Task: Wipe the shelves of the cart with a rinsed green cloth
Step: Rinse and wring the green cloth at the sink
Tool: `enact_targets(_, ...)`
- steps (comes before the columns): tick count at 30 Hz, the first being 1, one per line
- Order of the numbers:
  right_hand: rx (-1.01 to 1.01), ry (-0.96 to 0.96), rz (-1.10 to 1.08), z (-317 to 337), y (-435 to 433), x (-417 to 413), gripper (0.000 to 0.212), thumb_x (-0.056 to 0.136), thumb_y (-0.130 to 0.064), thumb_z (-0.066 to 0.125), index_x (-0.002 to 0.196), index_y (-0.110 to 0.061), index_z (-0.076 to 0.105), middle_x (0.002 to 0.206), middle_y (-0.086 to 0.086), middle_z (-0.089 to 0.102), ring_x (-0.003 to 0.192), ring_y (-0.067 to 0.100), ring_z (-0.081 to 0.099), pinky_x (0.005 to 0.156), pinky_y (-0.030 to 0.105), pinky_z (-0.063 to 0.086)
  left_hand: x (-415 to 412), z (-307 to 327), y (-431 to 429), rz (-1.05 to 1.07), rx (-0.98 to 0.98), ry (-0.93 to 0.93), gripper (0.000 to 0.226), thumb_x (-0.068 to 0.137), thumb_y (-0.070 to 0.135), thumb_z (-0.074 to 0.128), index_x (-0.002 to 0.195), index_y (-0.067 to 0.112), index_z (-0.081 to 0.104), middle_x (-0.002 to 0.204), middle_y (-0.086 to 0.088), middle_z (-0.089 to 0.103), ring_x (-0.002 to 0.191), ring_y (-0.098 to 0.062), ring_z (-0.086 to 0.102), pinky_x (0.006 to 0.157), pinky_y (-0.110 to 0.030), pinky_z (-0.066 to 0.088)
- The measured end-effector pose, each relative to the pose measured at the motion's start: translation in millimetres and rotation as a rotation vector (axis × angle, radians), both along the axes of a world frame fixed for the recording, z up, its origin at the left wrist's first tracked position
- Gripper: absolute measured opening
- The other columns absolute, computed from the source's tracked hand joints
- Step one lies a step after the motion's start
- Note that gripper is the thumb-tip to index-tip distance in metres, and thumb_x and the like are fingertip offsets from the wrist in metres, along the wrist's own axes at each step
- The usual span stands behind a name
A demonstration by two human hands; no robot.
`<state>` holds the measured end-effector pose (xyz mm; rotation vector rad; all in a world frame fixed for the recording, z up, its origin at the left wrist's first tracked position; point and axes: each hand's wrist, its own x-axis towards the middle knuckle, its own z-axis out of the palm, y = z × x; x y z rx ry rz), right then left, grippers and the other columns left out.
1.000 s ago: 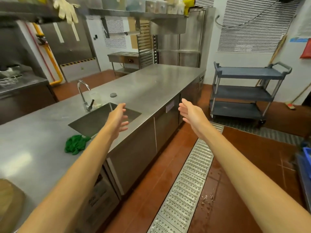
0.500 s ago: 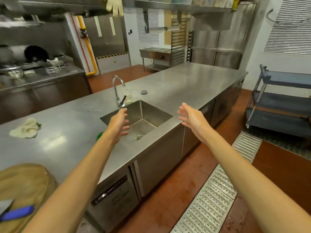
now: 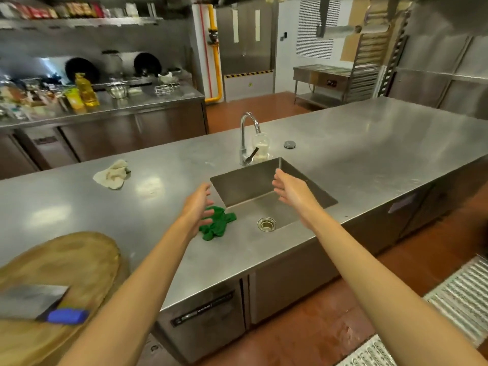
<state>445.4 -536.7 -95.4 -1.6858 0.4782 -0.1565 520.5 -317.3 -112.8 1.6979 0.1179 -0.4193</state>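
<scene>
Reaching for crumpled green cloth [image 3: 218, 224] on stainless steel desk [image 3: 126, 212], left hand [image 3: 197, 206] and right hand [image 3: 290, 192] wide, empty. Likely next: grip it, rinse in rectangular steel sink [image 3: 245, 184].

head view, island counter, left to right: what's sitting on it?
In order: wooden chopping board → beige rag → green cloth → faucet → round grey cap.

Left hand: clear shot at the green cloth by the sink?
Likely yes. The left hand hovers open right at the green cloth, which lies loose on the counter beside the sink. Nothing sits on it or between them.
</scene>
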Motion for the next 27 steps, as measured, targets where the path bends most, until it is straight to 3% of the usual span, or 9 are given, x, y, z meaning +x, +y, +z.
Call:
enact_targets(5, 0.048, 0.007, 0.11, -10, -8, 69, 0.056, 0.101, -0.052, 0.046, 0.143, -0.015, 0.052, 0.138, 0.0, 0.059, 0.122, 0.016, 0.057, 0.114, 0.042, 0.04, 45, -3, -18, 0.06, 0.013, 0.015, 0.056, 0.106, 0.048, 0.039, 0.149, 0.012, 0.047, 0.144, -0.015, 0.052, 0.13, -0.037, 0.052, 0.11, -0.051, 0.043)
enact_targets(27, -0.067, 0.194, 0.28, -111, 32, 238, 0.06, 0.101, -0.054, 0.039, 0.142, -0.013, 0.053, 0.144, 0.005, 0.056, 0.13, 0.024, 0.052, 0.114, 0.046, 0.037, 193, -95, -3, 0.129, 0.13, 0.231, 0.052, 0.103, 0.053, 0.039, 0.138, 0.019, 0.056, 0.134, -0.009, 0.058, 0.117, -0.031, 0.058, 0.104, -0.047, 0.049)
